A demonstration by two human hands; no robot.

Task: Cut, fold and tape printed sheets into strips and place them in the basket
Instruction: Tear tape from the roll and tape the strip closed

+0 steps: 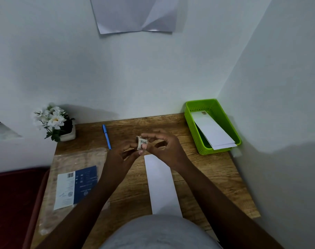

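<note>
A small roll of printed tape [141,142] is held above the middle of the wooden desk [216,169]. My left hand [117,155] grips it from the left and below. My right hand [164,148] pinches it from the right, thumb and fingertip on its outer face. Below the hands a long folded white paper strip [161,186] lies flat on the desk, running toward my body. The green basket [189,112] stands at the back right corner with white folded strips [214,132] inside, their ends sticking over its near rim.
A blue pen [106,136] lies left of the hands. A clear plastic sleeve with a blue and white printed card [76,186] covers the desk's left side. A white pot of artificial flowers [54,121] sits at the back left corner. Walls close the back and right.
</note>
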